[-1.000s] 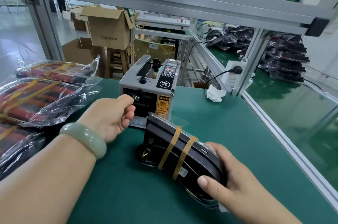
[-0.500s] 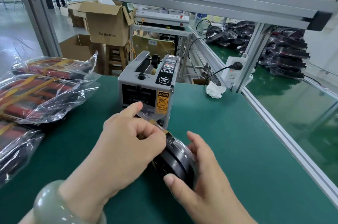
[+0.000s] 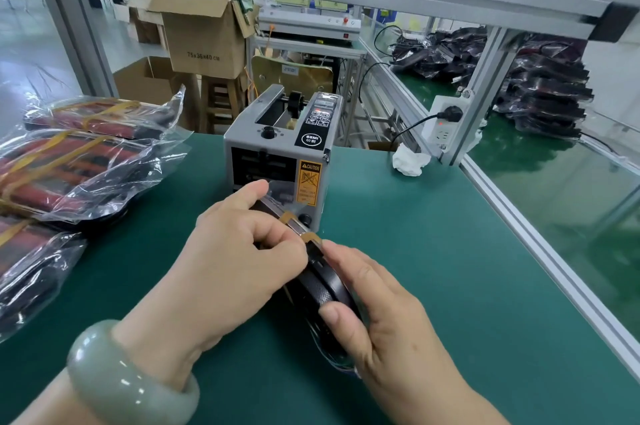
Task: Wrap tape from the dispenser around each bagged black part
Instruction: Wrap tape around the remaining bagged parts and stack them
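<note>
The part [image 3: 325, 282] is gripped by the right hand [image 3: 381, 317], thumb curled over its rim. Tape [image 3: 310, 236] is pinched onto its top edge by the left hand [image 3: 239, 251]. A green mat [image 3: 433, 251] lies beneath, with the dispenser [image 3: 277, 154] at 12 o'clock, bagged parts [image 3: 69, 164] piled at 9 o'clock, and cartons [image 3: 204, 39] beyond. The part is held on edge between the hands, at 3 o'clock of the left.

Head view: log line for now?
left hand: pinches tape strip onto bagged black part | right hand: grips it | tape dispenser: just behind
</note>
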`<state>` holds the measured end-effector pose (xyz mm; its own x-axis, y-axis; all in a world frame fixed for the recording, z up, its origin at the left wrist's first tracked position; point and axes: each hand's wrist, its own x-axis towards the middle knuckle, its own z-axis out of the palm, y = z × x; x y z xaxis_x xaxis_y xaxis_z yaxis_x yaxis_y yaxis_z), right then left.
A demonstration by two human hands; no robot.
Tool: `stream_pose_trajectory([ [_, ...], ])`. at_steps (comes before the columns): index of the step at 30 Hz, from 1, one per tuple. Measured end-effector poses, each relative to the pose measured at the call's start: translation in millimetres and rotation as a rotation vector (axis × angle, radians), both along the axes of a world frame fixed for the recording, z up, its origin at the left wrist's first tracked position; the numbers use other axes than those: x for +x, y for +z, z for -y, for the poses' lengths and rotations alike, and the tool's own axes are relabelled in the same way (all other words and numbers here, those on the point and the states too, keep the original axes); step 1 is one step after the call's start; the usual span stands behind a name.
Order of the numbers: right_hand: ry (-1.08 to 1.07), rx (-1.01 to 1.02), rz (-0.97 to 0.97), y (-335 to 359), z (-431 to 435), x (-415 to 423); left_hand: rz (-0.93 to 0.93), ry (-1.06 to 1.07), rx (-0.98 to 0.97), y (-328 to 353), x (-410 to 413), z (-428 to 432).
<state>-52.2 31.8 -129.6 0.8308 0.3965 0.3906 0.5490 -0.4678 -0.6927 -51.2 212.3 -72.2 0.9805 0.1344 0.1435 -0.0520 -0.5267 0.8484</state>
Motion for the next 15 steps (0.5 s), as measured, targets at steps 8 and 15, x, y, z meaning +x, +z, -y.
stream_pose_trajectory([
  [8,0.008,-0.007,-0.008,3.6,-0.9,-1.3,-0.014,-0.001,0.041,-4.2,2.2,1.7],
  [15,0.011,-0.015,-0.041,3.7,-1.3,-0.2,-0.032,-0.001,0.082,-5.9,1.9,5.9],
])
